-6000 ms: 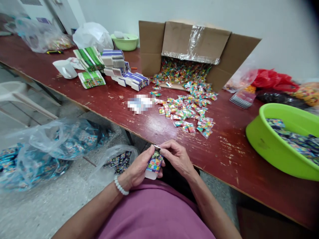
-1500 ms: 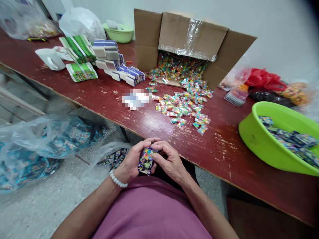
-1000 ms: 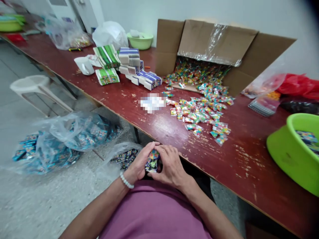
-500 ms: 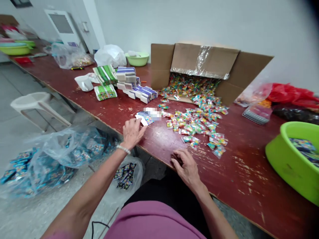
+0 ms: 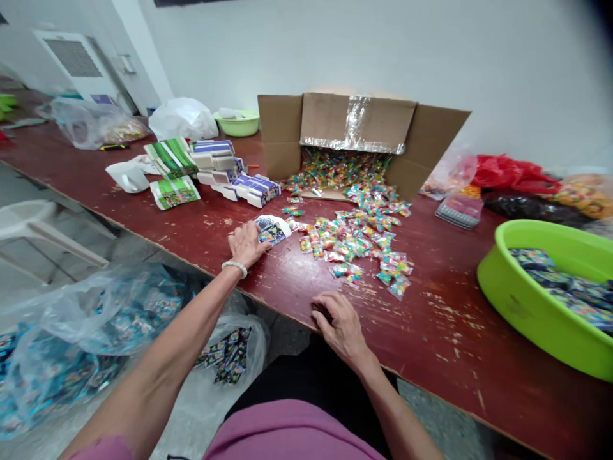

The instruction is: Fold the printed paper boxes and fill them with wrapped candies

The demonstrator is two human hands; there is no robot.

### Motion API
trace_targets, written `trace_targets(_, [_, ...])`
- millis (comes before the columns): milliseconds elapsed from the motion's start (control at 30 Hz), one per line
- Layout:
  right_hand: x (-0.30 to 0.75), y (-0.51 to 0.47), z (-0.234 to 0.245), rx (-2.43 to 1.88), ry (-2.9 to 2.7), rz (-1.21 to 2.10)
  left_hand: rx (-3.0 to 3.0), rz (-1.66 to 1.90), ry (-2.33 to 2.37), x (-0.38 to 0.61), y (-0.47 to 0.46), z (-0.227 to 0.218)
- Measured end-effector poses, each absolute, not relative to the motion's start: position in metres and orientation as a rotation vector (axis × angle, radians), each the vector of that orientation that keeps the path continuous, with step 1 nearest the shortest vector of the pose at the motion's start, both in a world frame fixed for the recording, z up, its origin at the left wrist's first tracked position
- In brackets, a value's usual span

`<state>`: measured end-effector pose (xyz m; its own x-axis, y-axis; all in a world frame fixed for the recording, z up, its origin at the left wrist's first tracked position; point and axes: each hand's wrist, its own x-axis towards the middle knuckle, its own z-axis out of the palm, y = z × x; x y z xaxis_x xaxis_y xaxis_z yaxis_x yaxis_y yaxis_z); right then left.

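- Left hand (image 5: 246, 244): fingers resting on a small black-and-white printed card packet (image 5: 271, 231) near the front edge of the worn red wooden tabletop (image 5: 431, 332); can't tell if it's pinching.
- Right hand (image 5: 340, 327): grip loosely curled, empty, at that edge.
- Looks done: shiny blue printed packets (image 5: 546, 278) in a lime-green plastic basin (image 5: 507, 306).
- Looks left: colourful clear candy sachets (image 5: 354, 236) spilling from a brown cardboard box (image 5: 357, 121); flat printed cartons (image 5: 253, 190) stacked back-left.
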<state>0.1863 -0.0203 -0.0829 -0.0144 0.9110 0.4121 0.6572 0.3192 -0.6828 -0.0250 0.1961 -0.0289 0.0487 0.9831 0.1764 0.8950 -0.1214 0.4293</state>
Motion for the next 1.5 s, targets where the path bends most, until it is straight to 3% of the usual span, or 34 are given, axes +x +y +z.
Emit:
trace_targets(167, [0.187,-0.021,-0.077,-1.44,-1.309,0.707,1.908,0.762,1.626,-0.023,0.129,-0.03])
trace_targets(233, [0.183,-0.025,-0.07,-1.341,-1.071,0.926,1.613,0.781,1.305,-0.025,0.083,-0.033])
trace_targets(400, [0.163,-0.041,-0.041,-1.167,-1.011,1.185,0.918,0.351,0.713,-0.028,-0.008,-0.026])
trace_targets(533, [0.157,-0.053,-0.021,-1.102,-1.178,1.372,0.74,0.122,0.439,-0.02,-0.027,-0.019])
trace_targets(867, [0.156,-0.065,-0.019,-0.995,-1.13,1.35,0.91,0.468,0.69,-0.006,-0.04,-0.015])
trace_targets(1033, [0.148,-0.066,-0.023,-0.979,-1.033,1.519,0.96,0.525,0.807,-0.008,-0.036,-0.018])
trace_targets(1233, [0.152,-0.062,-0.029,-1.255,-1.131,1.01,1.157,0.651,0.841,-0.008,-0.03,-0.03])
trace_targets(1500, [0.151,-0.059,-0.043,-1.197,-0.964,1.05,1.173,0.924,0.978,-0.003,-0.045,-0.026])
